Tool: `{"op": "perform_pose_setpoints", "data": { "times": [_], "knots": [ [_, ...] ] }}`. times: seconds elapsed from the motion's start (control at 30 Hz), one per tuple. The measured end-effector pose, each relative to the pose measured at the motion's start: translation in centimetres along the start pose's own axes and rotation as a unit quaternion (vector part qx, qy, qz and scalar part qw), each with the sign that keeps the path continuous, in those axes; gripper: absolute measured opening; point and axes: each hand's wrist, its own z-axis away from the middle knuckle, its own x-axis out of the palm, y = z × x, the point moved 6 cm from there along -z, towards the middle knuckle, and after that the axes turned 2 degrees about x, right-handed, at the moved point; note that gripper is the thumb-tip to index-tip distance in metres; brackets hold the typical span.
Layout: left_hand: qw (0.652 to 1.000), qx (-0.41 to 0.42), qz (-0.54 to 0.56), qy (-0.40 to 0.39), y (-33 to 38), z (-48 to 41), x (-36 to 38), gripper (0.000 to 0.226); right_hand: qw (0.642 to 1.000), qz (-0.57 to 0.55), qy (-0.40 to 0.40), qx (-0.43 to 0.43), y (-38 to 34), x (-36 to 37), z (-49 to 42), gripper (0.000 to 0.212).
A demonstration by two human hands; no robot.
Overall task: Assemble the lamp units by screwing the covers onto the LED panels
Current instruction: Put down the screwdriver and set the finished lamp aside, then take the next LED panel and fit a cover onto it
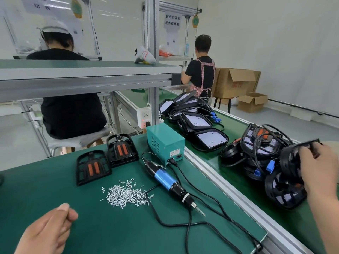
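Observation:
Two black covers with orange strips lie on the green mat: one nearer me (92,167) and one behind it (122,150). A heap of small silver screws (126,194) lies in front of them. An electric screwdriver (170,182) with a blue body rests on the mat, tip towards me. On the conveyor at right sits a tangled pile of black lamp units (262,151) with cables and blue plugs. My right hand (319,173) grips one black lamp unit (293,160) at the pile's edge. My left hand (49,230) hovers over the mat, fingers curled, holding nothing visible.
A teal power box (165,142) stands behind the screwdriver, its cables looping across the mat. More lamp panels (194,116) are stacked further up the conveyor (211,162). Two people work with their backs to me. Cardboard boxes (236,83) stand at the far wall.

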Motion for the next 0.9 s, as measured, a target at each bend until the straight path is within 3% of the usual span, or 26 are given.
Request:
{"op": "perform_pose_setpoints", "data": {
  "times": [0.07, 0.17, 0.23, 0.37, 0.57, 0.9],
  "knots": [
    [0.999, 0.027, -0.016, 0.007, -0.3, -0.2, -0.5, 0.042, 1.000, -0.006, 0.003, 0.020, 0.1, -0.2, 0.4, 0.024],
    [0.999, 0.047, -0.024, 0.007, -0.8, -0.5, -0.8, 0.042, 0.998, -0.026, 0.004, 0.055, 0.7, -0.3, 0.0, 0.054],
    [0.997, 0.063, -0.039, 0.008, -0.8, -0.5, -1.0, 0.042, 0.999, -0.023, -0.013, 0.046, 1.0, 0.1, -0.6, 0.058],
    [0.997, 0.058, -0.053, -0.009, -0.6, -0.3, -0.9, 0.041, 0.997, -0.026, -0.070, -0.013, -1.2, 0.5, 1.1, 0.052],
    [0.996, 0.050, -0.074, -0.024, 0.2, 0.3, -0.4, 0.042, 0.984, -0.073, -0.130, -0.102, -12.3, -0.3, 11.0, 0.031],
    [0.996, 0.019, -0.079, -0.022, 0.7, 1.3, -0.3, 0.038, 0.906, -0.175, -0.337, -0.188, -20.4, 6.2, 25.3, 0.017]
  ]
}}
